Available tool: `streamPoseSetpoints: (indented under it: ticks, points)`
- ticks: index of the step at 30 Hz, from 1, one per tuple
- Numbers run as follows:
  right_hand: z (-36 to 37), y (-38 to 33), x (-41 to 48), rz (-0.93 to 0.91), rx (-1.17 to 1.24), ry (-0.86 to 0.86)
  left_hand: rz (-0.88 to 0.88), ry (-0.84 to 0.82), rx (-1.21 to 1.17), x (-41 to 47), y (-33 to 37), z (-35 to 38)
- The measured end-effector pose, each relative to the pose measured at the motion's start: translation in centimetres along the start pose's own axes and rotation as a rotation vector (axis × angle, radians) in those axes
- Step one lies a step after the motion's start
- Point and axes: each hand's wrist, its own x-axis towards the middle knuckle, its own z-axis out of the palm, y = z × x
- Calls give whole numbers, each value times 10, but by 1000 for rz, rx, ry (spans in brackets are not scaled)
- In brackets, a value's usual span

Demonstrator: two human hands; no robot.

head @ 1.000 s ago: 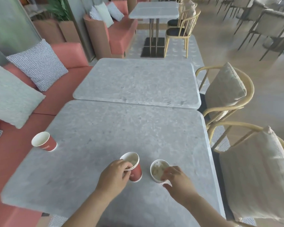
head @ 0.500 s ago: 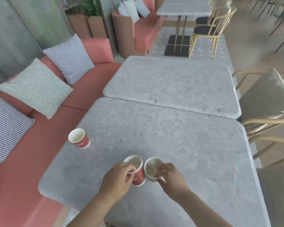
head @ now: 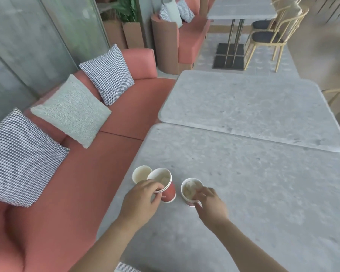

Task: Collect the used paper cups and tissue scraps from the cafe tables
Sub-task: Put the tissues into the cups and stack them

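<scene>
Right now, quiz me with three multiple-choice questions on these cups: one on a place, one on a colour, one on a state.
1. The tissue-filled cup stands: A) right of the stacked cups B) left of them C) inside them.
2. The stacked cups' outer wall is: A) blue B) red C) black.
3. The left hand: A) lies flat B) grips the stacked cups C) is out of view.
Answers: A, it stands to their right; B, red walls show; B, fingers curl round the rim.

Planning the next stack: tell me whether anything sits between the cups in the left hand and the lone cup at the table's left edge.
Nothing visible does. The stacked cups in the left hand are right beside the edge cup, overlapping it in this view; contact unclear.
</scene>
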Motion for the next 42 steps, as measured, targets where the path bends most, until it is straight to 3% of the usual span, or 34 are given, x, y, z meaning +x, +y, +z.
streamPoseSetpoints:
  ticks: [6,12,22,35,42]
  points:
    - [8,-23,5,77,-41,76,81,-12,-20,19,-35,-23]
    - [0,-32,1,-57,-118,180,136,-32,-85,29,-41,-21]
    - [13,-36,19,31,-34,23,197,20,-56,46,-60,-38]
    - [20,-47,22,79,11,38,178,48,17,50,-91,-36]
    - [17,-51,25,62,-51,32,157,-166,84,61,-113,-18]
